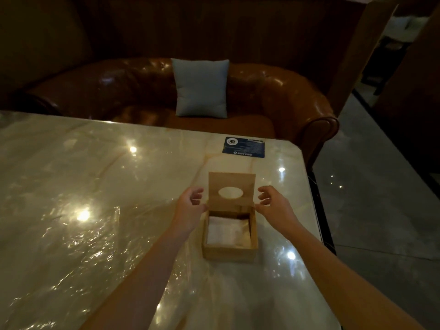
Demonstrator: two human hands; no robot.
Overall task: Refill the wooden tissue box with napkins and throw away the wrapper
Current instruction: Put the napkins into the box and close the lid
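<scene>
Both hands — left hand point(190, 206), right hand point(273, 203) — spread, flank the open-lidded tissue box point(229, 234), seemingly untouching.

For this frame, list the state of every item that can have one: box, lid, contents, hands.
Wooden tissue box: upright on the table, open.
Lid: raised, standing up at the far edge, oval slot showing.
Napkins: white stack lying inside the box, below the rim.
Left hand: empty, fingers spread, beside the lid's left edge.
Right hand: empty, fingers spread, beside the lid's right edge.
Blue card: lying flat on the table.
</scene>
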